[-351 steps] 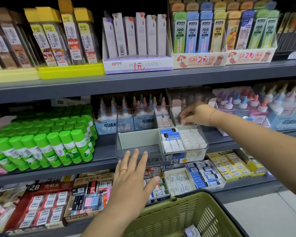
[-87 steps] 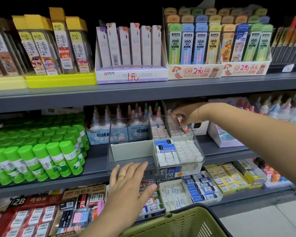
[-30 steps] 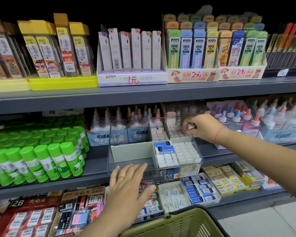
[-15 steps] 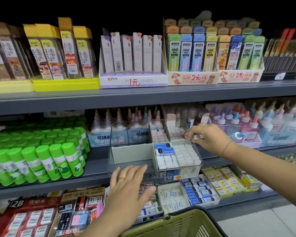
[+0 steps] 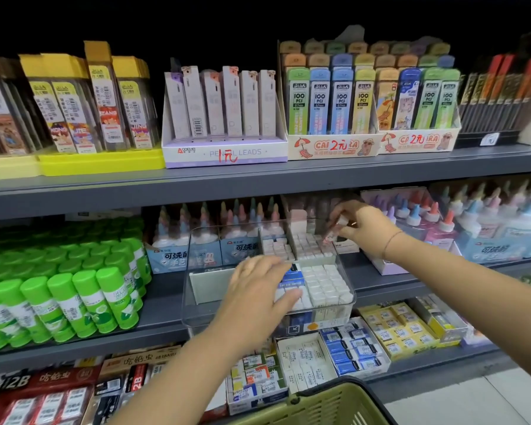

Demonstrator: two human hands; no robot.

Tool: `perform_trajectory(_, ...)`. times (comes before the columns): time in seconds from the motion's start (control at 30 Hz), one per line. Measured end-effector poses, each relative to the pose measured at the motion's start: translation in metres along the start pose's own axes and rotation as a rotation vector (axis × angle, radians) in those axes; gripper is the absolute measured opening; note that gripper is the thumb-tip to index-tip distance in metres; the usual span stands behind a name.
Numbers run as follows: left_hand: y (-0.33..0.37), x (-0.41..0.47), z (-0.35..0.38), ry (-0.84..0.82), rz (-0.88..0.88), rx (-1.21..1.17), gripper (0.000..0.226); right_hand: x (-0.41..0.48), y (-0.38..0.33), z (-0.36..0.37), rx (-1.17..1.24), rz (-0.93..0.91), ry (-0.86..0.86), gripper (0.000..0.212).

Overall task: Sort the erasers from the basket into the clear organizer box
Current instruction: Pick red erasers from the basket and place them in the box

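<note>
The clear organizer box (image 5: 348, 305) stands on the middle shelf, divided into compartments. White erasers (image 5: 325, 283) fill its front right compartment, and small pale erasers (image 5: 310, 248) fill the back right ones. My left hand (image 5: 258, 289) reaches over the box with fingers spread, above the blue-sleeved erasers (image 5: 293, 277). My right hand (image 5: 359, 228) hovers over the box's back right corner and pinches a small white eraser (image 5: 342, 221). The olive basket (image 5: 328, 406) shows at the bottom edge; its contents are out of view.
Green glue sticks (image 5: 74, 286) crowd the shelf left of the box, liquid glue bottles (image 5: 488, 222) right and behind. Pencil lead displays (image 5: 224, 118) line the upper shelf. Boxed erasers (image 5: 350, 348) fill the lower shelf. A pale floor (image 5: 488, 400) shows bottom right.
My left hand has risen from the box's front edge and now reaches over its compartments. My right hand has lifted slightly above the back right corner with an eraser pinched.
</note>
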State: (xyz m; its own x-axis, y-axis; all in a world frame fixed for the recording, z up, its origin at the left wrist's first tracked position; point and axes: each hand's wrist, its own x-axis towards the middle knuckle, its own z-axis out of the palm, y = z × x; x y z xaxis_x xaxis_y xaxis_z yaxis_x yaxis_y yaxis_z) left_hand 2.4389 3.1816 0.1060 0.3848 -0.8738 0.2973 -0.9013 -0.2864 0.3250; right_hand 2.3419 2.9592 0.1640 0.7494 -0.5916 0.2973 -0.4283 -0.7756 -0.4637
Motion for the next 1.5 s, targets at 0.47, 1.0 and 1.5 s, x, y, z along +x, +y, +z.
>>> perform_trajectory(0.47, 0.005, 0.12, 0.045, -0.34, 0.043, 0.029, 0.069, 0.024, 0.024, -0.003, 0.302, -0.023, 0.112, 0.027)
perform_trajectory(1.0, 0.007, 0.101, 0.046, -0.305, 0.028, 0.078, 0.063, 0.057, 0.021, 0.005, 0.069, -0.033, -0.22, 0.024)
perform_trajectory(1.5, 0.004, 0.099, 0.05, -0.288, 0.049, 0.128, 0.066, 0.051, 0.025, 0.016, 0.036, -0.023, -0.169, 0.013)
